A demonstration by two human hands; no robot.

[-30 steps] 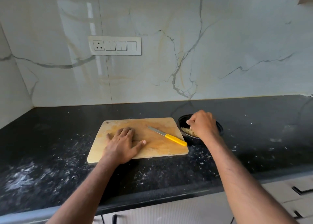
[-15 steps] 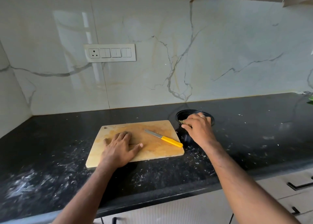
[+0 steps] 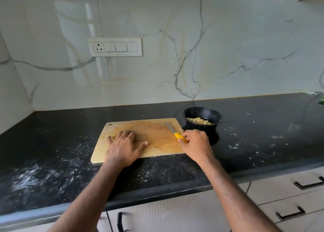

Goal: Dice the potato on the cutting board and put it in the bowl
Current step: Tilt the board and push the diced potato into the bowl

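**Potato in the bowl, hand back at the knife**

The speckled black stone bench point(image 3: 263, 144) carries a flat, stained wooden cutting board point(image 3: 154, 135), now bare of potato. The left hand point(image 3: 124, 147) stays pressed flat on it, fingers spread. The right hand point(image 3: 196, 144) has left the round black bowl point(image 3: 202, 124), where the pale diced potato point(image 3: 199, 121) lies, and curls its fingers round the yellow-handled knife point(image 3: 175, 132). The job looks nearly done.

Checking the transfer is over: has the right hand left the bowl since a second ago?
Yes. The right hand has come toward the counter's front edge, off the bowl, onto the knife handle.
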